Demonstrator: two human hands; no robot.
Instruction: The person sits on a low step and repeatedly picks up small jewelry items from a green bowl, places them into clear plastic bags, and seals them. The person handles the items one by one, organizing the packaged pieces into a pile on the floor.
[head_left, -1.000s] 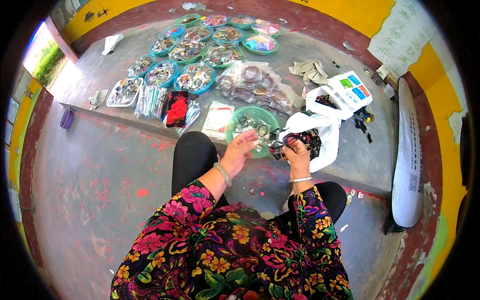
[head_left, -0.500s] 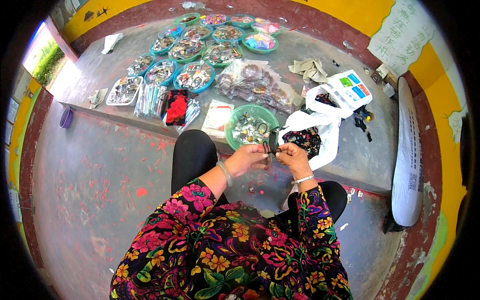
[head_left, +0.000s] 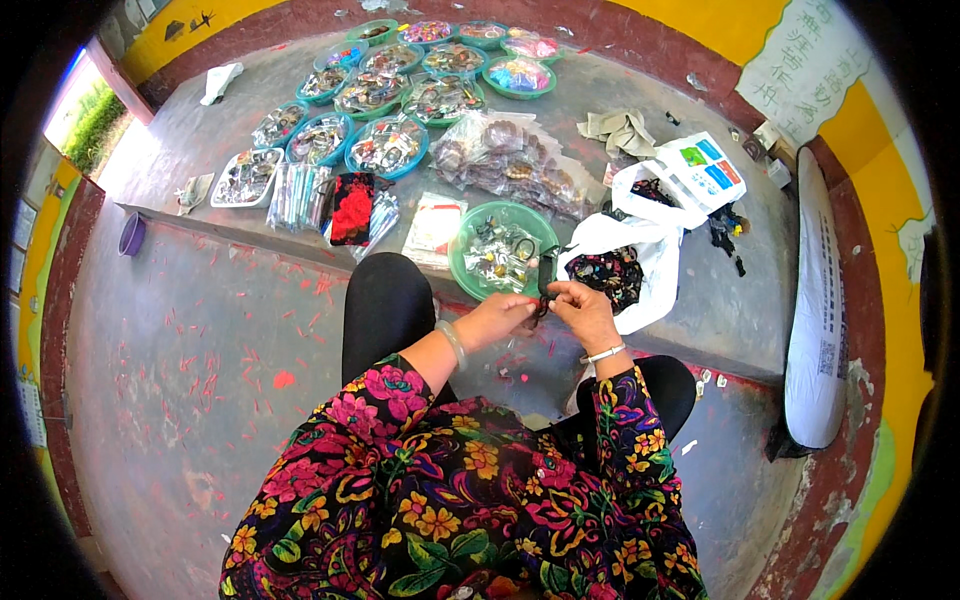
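Note:
My left hand (head_left: 497, 319) and my right hand (head_left: 587, 312) meet in front of my knees, fingers closed in a pinch. Between them is a black cord (head_left: 546, 291), a thin dark strand whose far end hangs close to the basin's edge. Just beyond my hands stands a green plastic basin (head_left: 456, 262) with small clear-wrapped trinkets in it. Right of it, a white plastic bag (head_left: 657, 290) lies open, and dark beaded pieces (head_left: 610, 275) fill its mouth. My fingertips hide part of the cord.
Several round basins of packaged trinkets, including a blue one (head_left: 351, 160), stand on the raised concrete platform (head_left: 720, 330). Clear bags of beads (head_left: 520, 165), a white tray (head_left: 222, 200) and a red-and-black pouch (head_left: 352, 210) lie there too. A purple bowl (head_left: 132, 235) rests on the floor.
The loop that stood up between my fingers no longer shows. My right hand has turned over the cord, and both hands sit slightly lower relative to the basin.

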